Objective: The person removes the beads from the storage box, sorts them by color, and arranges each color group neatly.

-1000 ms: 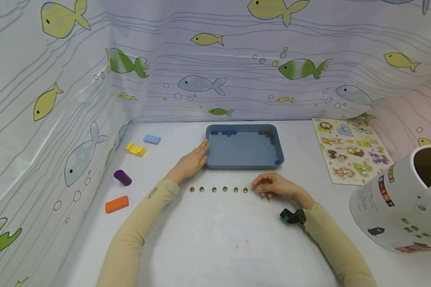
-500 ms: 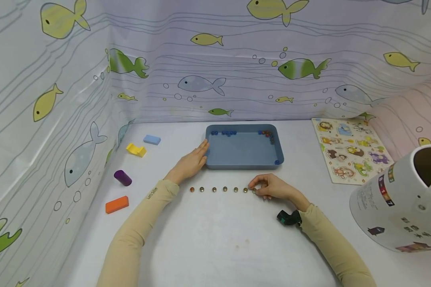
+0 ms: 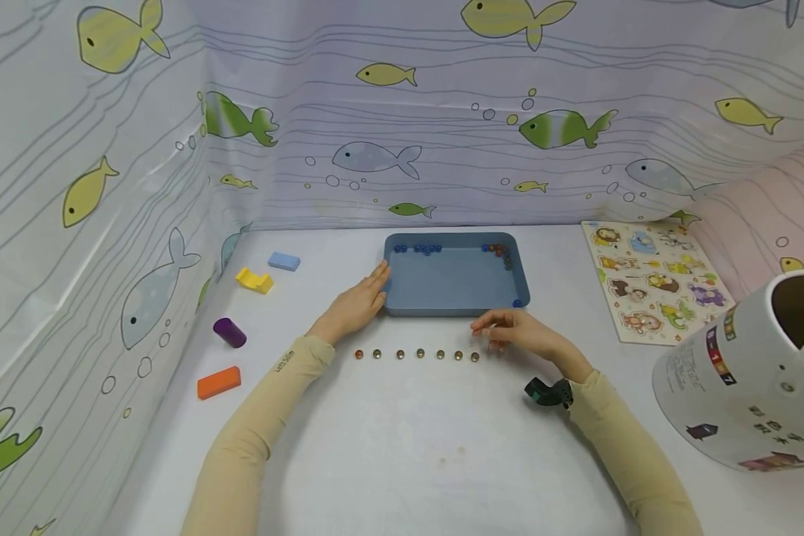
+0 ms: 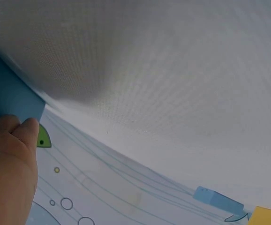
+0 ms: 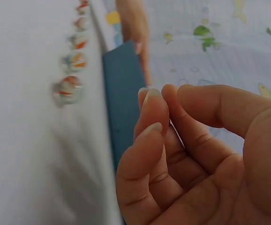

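Note:
My left hand (image 3: 355, 307) rests with straight fingers against the left side of the blue-grey tray (image 3: 455, 312). In the left wrist view its fingers (image 4: 28, 133) lie on the tray's outer wall. Below the tray runs a row of several glass marbles, with an orange one (image 3: 359, 355) at the left end and a clear one (image 3: 475, 357) at the right end. My right hand (image 3: 519, 333) hovers just above and right of that last marble, near the tray's front edge. Its fingers are loosely bent, and nothing shows between them in the right wrist view.
Inside the tray, blue marbles (image 3: 427, 250) line the back wall and mixed ones (image 3: 498, 250) gather at the back right. Left lie blue (image 3: 284, 261), yellow (image 3: 254, 281), purple (image 3: 229, 333) and orange (image 3: 218, 383) blocks. An animal puzzle board (image 3: 656, 283) and white bucket (image 3: 717, 394) stand right.
My right hand moved left and set a marble at the row's right end, then let go and lifted up toward the tray. The left hand has stayed still.

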Available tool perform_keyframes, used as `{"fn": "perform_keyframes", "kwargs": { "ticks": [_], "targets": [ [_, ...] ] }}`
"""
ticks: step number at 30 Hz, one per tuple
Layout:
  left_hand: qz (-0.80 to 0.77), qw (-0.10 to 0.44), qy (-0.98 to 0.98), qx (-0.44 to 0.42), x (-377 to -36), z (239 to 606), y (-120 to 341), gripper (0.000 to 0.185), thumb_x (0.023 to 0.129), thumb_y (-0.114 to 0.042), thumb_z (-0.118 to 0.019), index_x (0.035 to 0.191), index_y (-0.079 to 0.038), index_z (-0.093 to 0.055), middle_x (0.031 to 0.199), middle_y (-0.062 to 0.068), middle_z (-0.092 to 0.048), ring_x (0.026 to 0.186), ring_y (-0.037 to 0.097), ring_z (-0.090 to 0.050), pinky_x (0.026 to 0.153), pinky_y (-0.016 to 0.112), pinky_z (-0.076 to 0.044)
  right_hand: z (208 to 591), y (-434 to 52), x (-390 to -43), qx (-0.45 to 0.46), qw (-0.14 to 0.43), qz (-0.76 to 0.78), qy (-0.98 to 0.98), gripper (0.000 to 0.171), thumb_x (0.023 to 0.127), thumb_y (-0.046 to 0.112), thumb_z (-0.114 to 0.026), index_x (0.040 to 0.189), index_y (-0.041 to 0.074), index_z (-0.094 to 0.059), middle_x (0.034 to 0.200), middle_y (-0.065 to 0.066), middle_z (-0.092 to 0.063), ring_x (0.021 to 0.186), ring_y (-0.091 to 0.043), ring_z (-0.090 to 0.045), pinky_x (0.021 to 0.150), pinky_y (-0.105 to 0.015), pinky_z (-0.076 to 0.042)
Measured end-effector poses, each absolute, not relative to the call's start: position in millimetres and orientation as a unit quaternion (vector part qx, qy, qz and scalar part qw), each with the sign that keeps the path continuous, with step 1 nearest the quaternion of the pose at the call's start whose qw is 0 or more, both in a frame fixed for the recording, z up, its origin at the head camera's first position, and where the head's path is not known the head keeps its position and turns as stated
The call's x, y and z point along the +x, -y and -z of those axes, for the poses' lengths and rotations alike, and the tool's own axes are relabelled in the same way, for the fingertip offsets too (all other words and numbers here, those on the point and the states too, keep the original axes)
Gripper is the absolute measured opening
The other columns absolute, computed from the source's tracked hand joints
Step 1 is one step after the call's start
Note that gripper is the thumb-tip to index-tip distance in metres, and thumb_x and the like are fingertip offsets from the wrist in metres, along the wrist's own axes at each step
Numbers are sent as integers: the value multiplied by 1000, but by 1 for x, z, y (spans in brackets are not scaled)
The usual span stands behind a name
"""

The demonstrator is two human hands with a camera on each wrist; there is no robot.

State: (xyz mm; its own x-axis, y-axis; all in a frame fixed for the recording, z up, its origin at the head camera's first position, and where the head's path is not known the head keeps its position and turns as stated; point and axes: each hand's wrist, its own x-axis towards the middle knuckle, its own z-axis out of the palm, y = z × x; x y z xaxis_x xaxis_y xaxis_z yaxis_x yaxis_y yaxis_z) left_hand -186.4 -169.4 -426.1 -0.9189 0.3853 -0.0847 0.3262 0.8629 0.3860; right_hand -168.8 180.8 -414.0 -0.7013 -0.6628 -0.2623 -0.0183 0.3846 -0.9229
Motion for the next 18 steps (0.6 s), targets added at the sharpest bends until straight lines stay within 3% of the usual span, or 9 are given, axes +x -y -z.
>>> {"fn": "perform_keyframes", "kwargs": {
  "ticks": [9, 14, 18],
  "targets": [
    [-188, 81, -961, 186, -186, 426, 169, 56, 105, -23, -32, 155, -5, -14, 165, 8, -6, 151, 25, -17, 125, 40, -18, 393, -184, -200, -196, 268, 541, -773, 44, 100, 24, -53, 131, -6, -53, 124, -26, -60, 94, -33, -62, 82, -41, -57],
    [-185, 82, -962, 183, -186, 426, 169, 56, 105, -23, -32, 155, -6, -14, 165, 7, -6, 151, 24, -17, 125, 40, -19, 391, -185, -224, -174, 238, 553, -779, 47, 101, 26, -51, 135, -7, -49, 123, -14, -62, 106, -36, -59, 92, -42, -55],
    [-185, 82, -962, 182, -186, 426, 168, 56, 105, -23, -32, 155, -6, -15, 165, 7, -6, 151, 25, -17, 124, 41, -19, 393, -183, -240, -144, 226, 579, -770, 47, 103, 24, -45, 140, -6, -43, 133, -17, -55, 119, -36, -53, 98, -40, -51]
  ]
}}
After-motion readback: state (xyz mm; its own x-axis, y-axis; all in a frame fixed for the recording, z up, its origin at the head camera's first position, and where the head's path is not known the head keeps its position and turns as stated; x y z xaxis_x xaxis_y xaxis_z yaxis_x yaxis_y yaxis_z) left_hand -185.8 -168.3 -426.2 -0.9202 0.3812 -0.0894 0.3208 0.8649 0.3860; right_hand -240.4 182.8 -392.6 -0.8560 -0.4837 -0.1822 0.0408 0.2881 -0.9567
